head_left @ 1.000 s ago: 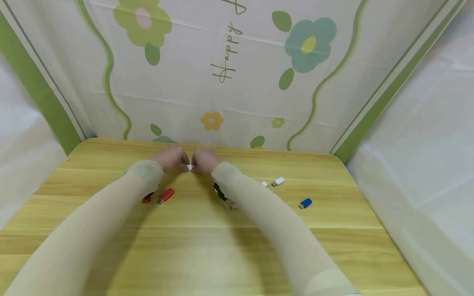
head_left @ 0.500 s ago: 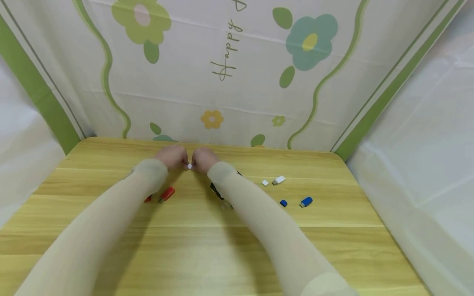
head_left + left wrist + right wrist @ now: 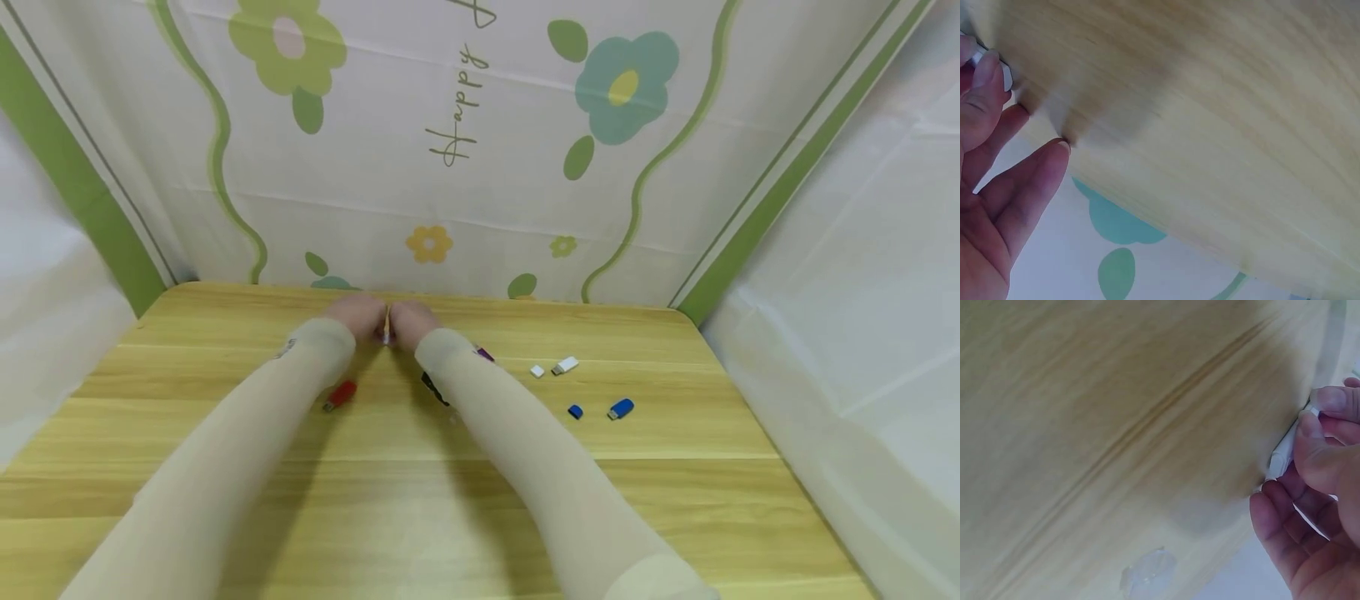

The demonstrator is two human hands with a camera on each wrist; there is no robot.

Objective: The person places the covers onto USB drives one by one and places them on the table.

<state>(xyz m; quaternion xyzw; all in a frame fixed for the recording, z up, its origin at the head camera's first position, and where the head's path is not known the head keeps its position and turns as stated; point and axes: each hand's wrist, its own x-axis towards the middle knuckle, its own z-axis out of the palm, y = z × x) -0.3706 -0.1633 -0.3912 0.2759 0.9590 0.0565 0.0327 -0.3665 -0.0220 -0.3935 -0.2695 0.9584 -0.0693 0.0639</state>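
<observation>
near the far edge of the table (image 3: 450, 521), the left hand (image 3: 362, 317) and the right hand (image 3: 411, 323) are side by side, almost meeting. between them is a small white piece (image 3: 1282, 455), pinched by the thumb and fingertips of each. it is close to the wood, but whether it touches cannot be told. the fingers cover much of it.

nearer the person, a red stick (image 3: 341, 395) lies beside the left sleeve (image 3: 255, 425), its metal plug towards the near side. a black thing (image 3: 432, 387) shows partly from under the right sleeve (image 3: 517, 425), and a purple thing (image 3: 484, 354) pokes out just beyond it. farther right, a white cap (image 3: 537, 372) lies just beside a white stick (image 3: 566, 365), whose plug faces the cap. nearer the person and to the right of these, a blue cap (image 3: 575, 412) lies near a blue stick (image 3: 621, 408). behind the table hangs a white cloth (image 3: 360, 192) with flowers and green borders.
</observation>
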